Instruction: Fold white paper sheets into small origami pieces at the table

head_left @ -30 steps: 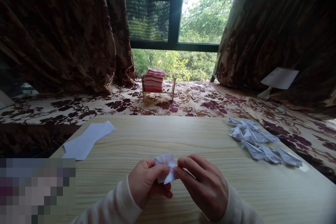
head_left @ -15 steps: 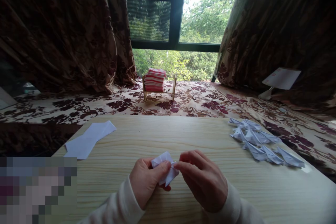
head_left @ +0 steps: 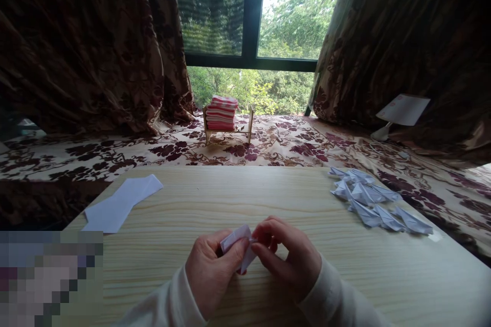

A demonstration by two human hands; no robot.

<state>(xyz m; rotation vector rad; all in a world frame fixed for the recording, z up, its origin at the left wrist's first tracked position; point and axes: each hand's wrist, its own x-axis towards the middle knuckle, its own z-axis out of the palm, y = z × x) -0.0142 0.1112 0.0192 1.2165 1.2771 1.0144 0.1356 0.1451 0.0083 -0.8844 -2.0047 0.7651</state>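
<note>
Both hands meet over the near middle of a light wooden table point(head_left: 268, 189). My left hand point(head_left: 209, 273) pinches a small, partly folded piece of white paper point(head_left: 240, 241) from the left, thumb on top. From the right, my right hand point(head_left: 289, 258) grips the same paper with curled fingertips. Most of the paper is hidden between the fingers. Both wrists wear cream sleeves.
Flat white paper sheets point(head_left: 121, 203) lie at the table's left edge. Several folded white paper figures point(head_left: 374, 199) sit in a row at the right. Beyond the table, a floral cloth carries a small wooden rack of striped red fabric point(head_left: 222, 115). A white card point(head_left: 402, 111) stands at the right.
The paper has been turned and pressed tighter between the fingers, with less of it showing. Both hands have drawn slightly closer together; the view has shifted a little.
</note>
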